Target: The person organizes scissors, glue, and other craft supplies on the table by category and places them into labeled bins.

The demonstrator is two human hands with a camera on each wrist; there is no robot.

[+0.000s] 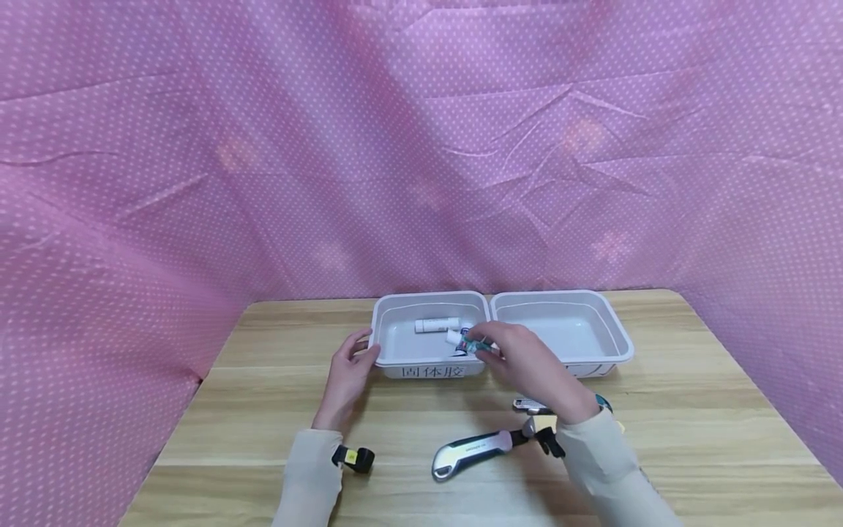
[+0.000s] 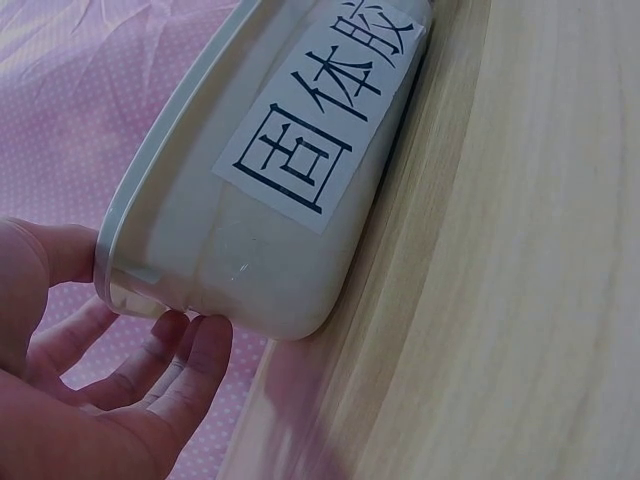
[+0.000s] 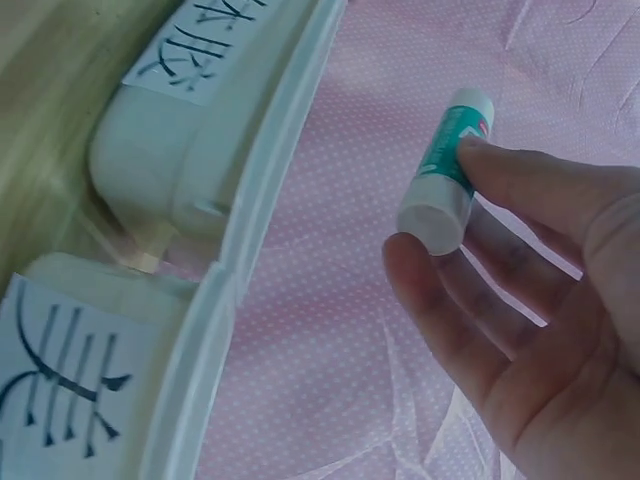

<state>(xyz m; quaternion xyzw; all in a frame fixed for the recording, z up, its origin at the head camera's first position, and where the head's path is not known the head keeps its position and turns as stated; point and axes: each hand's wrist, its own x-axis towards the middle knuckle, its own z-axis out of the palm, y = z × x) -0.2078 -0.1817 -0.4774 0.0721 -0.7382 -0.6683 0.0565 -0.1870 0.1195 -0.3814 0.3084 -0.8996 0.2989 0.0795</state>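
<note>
My left hand [image 1: 349,373] grips the left end of a white plastic bin [image 1: 375,322], thumb at the rim and fingertips against the outside wall in the left wrist view. On the bin's front is a paper label [image 2: 305,130] with black characters. Over this bin's right side, my right hand [image 1: 527,359] pinches a glue stick [image 3: 450,165] with a green label and white ends between thumb and fingers. Inside lie a white glue stick [image 1: 437,324] and a blue-and-white item [image 1: 463,348], partly hidden behind the held glue stick.
A second white bin [image 1: 615,322] stands against the first on the right, its label partly hidden. On the wooden table [image 1: 395,454] lies a silver-and-black handled tool [image 1: 470,452], with a smaller grey-handled item [image 1: 529,404] near my right wrist. Pink dotted cloth [image 1: 421,146] hangs behind.
</note>
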